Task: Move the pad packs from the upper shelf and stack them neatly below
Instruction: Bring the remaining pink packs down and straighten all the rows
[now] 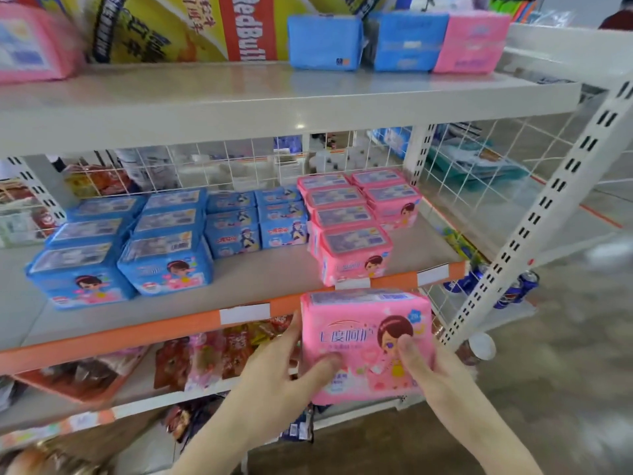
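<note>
Place: a shop with a white metal rack (534,214); wire mesh makes its back and right side, and a grey floor (565,389) shows on the right.

Top shelf (205,97): near its right end stand two blue packs (323,41) and (406,41) and one pink pack (471,42), side by side and touching. At the left end there is one more pink pack (32,42), blurry. Yellow and red boxes (191,27) stand behind.

Middle shelf (239,275): it has an orange front edge (137,332) with white labels. Big blue packs (120,241) sit in two rows on the left part. Small blue packs (255,219) sit in two rows in the middle. Pink packs (352,224) sit in two rows on the right part, the front one at the front edge.

Held pack (366,344): a pink pack with a cartoon girl on it. It is upright, in front of the orange edge and just below the pink rows.

Left hand (277,368): it grips the left side of the held pack, thumb on the front.

Right hand (435,371): it grips the right side of the held pack, thumb on the front.

Lower shelf (144,389): red and pink snack bags (212,358) lie here.

Floor by the rack: blue cans (513,286) stand behind the right post.
</note>
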